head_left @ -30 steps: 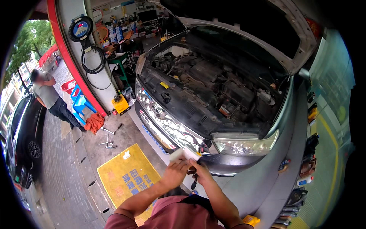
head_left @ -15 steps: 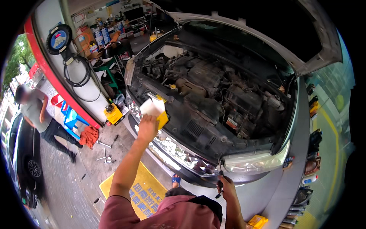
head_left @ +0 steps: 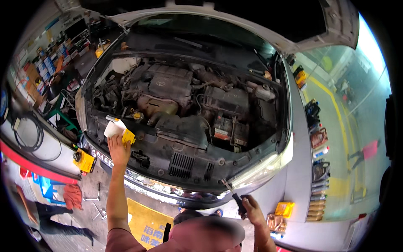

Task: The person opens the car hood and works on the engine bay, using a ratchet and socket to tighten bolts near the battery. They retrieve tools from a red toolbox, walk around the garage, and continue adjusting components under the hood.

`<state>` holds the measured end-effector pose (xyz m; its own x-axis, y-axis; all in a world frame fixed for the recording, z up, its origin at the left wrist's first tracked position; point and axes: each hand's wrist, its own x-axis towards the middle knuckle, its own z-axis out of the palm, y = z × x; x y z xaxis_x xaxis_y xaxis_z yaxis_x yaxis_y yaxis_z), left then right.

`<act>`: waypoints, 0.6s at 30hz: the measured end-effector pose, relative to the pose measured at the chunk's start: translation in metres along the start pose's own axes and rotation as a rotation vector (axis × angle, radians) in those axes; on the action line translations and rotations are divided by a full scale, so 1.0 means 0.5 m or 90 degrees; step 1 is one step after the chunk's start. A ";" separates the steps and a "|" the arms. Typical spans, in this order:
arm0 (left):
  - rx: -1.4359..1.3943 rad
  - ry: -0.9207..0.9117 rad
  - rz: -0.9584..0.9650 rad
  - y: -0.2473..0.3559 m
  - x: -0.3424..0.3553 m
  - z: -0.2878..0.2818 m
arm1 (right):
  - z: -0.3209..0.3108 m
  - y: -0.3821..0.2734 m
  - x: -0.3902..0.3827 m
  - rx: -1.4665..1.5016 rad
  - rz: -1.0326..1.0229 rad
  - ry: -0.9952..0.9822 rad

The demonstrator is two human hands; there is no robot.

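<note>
In front of me is a car's engine bay, its hood raised. My left hand reaches to the front left of the bay, its fingers closed on a small white and yellow cardboard box. The box is over the black front panel; whether it rests there I cannot tell. At the lower right my right hand grips a screwdriver by its black handle. Its metal shaft points up and left, beside the headlight. A yellow-topped oil dipstick or cap sits near the box.
A yellow box stands on the floor left of the bumper, with tools and a red cloth nearby. Bottles line the right wall, and a yellow jug is at lower right. Another person is at far left.
My view has swung right, so the car sits further left in the picture. My left hand keeps the box near the front panel. The screwdriver stays in my right hand near the headlight.
</note>
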<state>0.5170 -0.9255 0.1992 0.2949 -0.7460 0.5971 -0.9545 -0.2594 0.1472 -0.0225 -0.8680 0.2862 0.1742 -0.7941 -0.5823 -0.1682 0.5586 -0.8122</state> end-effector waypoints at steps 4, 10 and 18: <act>0.005 0.044 -0.003 0.020 0.012 -0.025 | -0.044 -0.003 -0.002 -0.047 -0.032 0.038; -0.123 0.049 0.062 0.288 -0.008 -0.067 | -0.165 -0.035 0.002 0.001 -0.171 -0.014; -0.234 -0.029 0.028 0.714 -0.088 0.089 | -0.458 -0.086 0.028 -0.145 -0.348 0.099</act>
<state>0.1652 -1.0126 0.1907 0.2471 -0.7802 0.5747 -0.9161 0.0053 0.4009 -0.2350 -0.9580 0.3215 0.1527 -0.9866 -0.0568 -0.3011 0.0083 -0.9536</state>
